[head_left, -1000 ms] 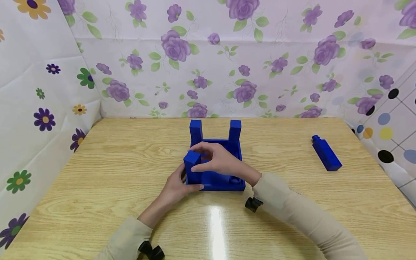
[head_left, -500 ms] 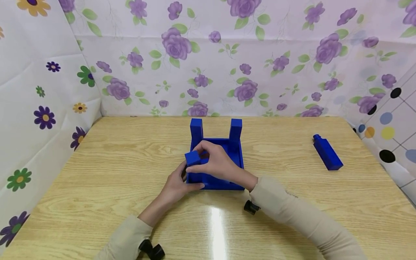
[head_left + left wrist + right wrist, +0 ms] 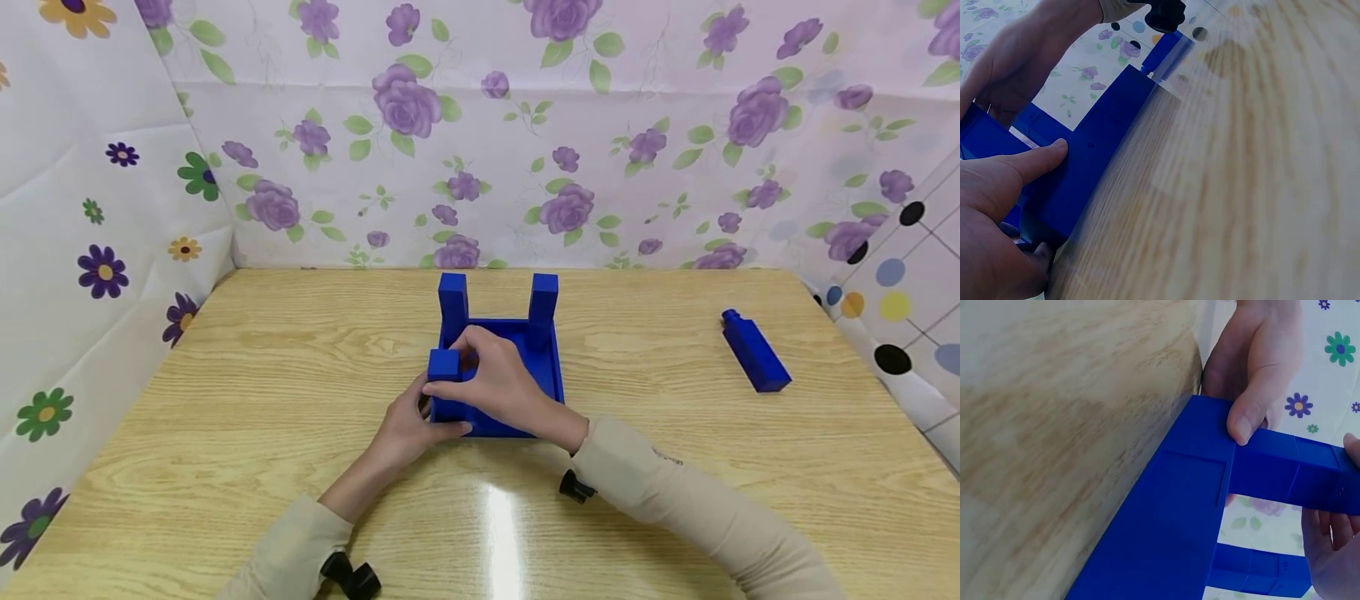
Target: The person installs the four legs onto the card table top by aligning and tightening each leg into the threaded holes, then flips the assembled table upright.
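The right hand [image 3: 498, 379] arches over the blue tray [image 3: 543, 358], its grip pinching the near-left block [image 3: 444, 367]. The left hand [image 3: 408, 425] grips the tray corner just below that grip. Since earlier, the right wrist has shifted slightly left; the block sits lower.

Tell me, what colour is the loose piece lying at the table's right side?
Solid blue; the loose piece shows best in the head view.

We see a light wood-grain tabletop [image 3: 247, 392] with a glossy sheen near its front edge. Near its middle a square blue base [image 3: 543, 367] rests flat on it, with two blue posts [image 3: 453, 298] standing upright at its far corners. Well apart to the right, a loose blue block [image 3: 754, 352] lies on its side on the wood.
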Demonstrator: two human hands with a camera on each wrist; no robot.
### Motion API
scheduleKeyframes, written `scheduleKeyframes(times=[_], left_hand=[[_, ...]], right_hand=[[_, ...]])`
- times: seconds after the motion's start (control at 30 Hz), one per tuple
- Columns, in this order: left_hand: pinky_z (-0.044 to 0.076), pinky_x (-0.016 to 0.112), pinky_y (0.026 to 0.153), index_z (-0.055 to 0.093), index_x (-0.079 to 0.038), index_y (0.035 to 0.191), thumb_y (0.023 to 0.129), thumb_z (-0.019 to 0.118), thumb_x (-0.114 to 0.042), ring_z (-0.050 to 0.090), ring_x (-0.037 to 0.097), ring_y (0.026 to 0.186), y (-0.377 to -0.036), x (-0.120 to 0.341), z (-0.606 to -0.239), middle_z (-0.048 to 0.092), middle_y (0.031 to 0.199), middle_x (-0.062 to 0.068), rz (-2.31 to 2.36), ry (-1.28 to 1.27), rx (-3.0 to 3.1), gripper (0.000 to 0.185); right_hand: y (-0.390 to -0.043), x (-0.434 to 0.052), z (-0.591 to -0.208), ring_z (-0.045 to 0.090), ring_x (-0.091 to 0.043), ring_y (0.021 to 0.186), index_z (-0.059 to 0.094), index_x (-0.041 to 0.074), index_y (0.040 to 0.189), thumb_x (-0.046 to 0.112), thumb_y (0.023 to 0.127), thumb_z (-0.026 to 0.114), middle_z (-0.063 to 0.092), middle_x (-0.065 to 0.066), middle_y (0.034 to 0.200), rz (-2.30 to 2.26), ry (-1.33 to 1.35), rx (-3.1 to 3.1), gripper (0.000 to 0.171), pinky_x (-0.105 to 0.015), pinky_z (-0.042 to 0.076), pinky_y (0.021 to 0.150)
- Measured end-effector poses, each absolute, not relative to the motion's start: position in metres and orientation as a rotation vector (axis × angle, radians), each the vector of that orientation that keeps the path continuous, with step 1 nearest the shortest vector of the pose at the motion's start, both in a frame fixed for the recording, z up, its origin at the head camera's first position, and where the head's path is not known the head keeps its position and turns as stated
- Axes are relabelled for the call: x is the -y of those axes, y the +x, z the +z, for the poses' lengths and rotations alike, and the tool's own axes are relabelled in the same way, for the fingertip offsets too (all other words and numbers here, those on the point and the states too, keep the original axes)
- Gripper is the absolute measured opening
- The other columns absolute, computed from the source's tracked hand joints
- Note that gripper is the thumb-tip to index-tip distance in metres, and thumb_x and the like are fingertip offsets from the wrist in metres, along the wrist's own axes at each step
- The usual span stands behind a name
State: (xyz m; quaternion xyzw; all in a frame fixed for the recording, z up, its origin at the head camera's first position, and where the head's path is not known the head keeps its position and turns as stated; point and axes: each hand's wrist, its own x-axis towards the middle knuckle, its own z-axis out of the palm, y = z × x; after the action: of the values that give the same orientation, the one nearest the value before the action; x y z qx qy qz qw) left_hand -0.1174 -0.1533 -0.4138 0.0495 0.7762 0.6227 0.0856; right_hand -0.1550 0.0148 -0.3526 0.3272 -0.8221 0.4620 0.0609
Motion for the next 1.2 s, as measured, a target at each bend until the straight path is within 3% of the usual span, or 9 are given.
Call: scheduleKeyframes(times=[0.13,0.23,0.33,0.4,0.6,0.77,1.03,1.2], left_hand=[[0.027,0.047,0.112,0.035,-0.016,0.149,0.076,0.084,-0.015,0.03,0.028,0.139,-0.117,0.154,-0.413,0.036,0.151,0.008,1.846,0.142,-2.331,0.089],[0.03,0.048,0.11,0.036,-0.016,0.149,0.076,0.085,-0.016,0.033,0.028,0.137,-0.116,0.154,-0.414,0.04,0.148,0.008,1.828,0.133,-2.349,0.088],[0.033,0.047,0.109,0.035,-0.015,0.149,0.076,0.084,-0.017,0.035,0.028,0.136,-0.116,0.153,-0.414,0.041,0.148,0.008,1.832,0.127,-2.339,0.088],[0.032,0.047,0.109,0.033,-0.013,0.15,0.076,0.084,-0.017,0.034,0.029,0.137,-0.117,0.153,-0.414,0.039,0.149,0.01,1.836,0.127,-2.331,0.09],[0.029,0.045,0.111,0.026,-0.009,0.152,0.077,0.083,-0.014,0.03,0.03,0.139,-0.117,0.152,-0.413,0.031,0.153,0.013,1.853,0.11,-2.305,0.095],[0.031,0.044,0.11,0.026,-0.011,0.152,0.076,0.083,-0.011,0.031,0.029,0.139,-0.117,0.152,-0.414,0.032,0.153,0.012,1.87,0.107,-2.291,0.095],[0.031,0.043,0.11,0.027,-0.011,0.152,0.075,0.084,-0.012,0.031,0.029,0.139,-0.117,0.151,-0.414,0.033,0.152,0.013,1.865,0.101,-2.311,0.097],[0.031,0.043,0.11,0.027,-0.011,0.153,0.074,0.085,-0.011,0.031,0.029,0.139,-0.117,0.15,-0.413,0.033,0.152,0.013,1.86,0.106,-2.326,0.097]], right_hand=[[-0.152,-0.014,-0.351,0.06,-0.011,0.081,0.058,0.01,0.094,0.025,0.075,0.086,0.059,0.002,0.091,1.464,0.943,2.543,0.037,-0.025,0.052,0.068],[-0.152,-0.014,-0.349,0.06,-0.016,0.1,0.058,0.008,0.112,0.025,0.077,0.084,0.06,0.0,0.11,1.572,0.934,2.637,0.047,-0.028,0.052,0.081],[-0.155,-0.018,-0.343,0.05,-0.019,0.121,0.051,0.008,0.132,0.024,0.079,0.082,0.054,-0.002,0.132,1.711,0.981,2.719,0.064,-0.03,0.045,0.097],[-0.16,-0.023,-0.337,0.045,-0.017,0.128,0.048,0.008,0.139,0.023,0.081,0.08,0.051,-0.001,0.137,1.794,1.07,2.723,0.068,-0.031,0.039,0.103],[-0.178,-0.036,-0.325,0.046,-0.014,0.128,0.048,0.006,0.141,0.01,0.085,0.075,0.054,-0.002,0.137,2.073,1.342,2.639,0.062,-0.04,0.036,0.107],[-0.188,-0.04,-0.325,0.044,-0.015,0.131,0.049,0.006,0.141,0.005,0.085,0.073,0.051,-0.004,0.141,2.148,1.477,2.646,0.061,-0.039,0.035,0.108],[-0.194,-0.039,-0.329,0.048,-0.017,0.128,0.05,0.001,0.14,0.0,0.086,0.071,0.056,-0.008,0.136,2.175,1.584,2.627,0.058,-0.036,0.042,0.103],[-0.195,-0.039,-0.329,0.052,-0.017,0.123,0.053,0.004,0.138,0.001,0.085,0.072,0.059,-0.008,0.132,2.186,1.533,2.64,0.056,-0.036,0.045,0.1]])
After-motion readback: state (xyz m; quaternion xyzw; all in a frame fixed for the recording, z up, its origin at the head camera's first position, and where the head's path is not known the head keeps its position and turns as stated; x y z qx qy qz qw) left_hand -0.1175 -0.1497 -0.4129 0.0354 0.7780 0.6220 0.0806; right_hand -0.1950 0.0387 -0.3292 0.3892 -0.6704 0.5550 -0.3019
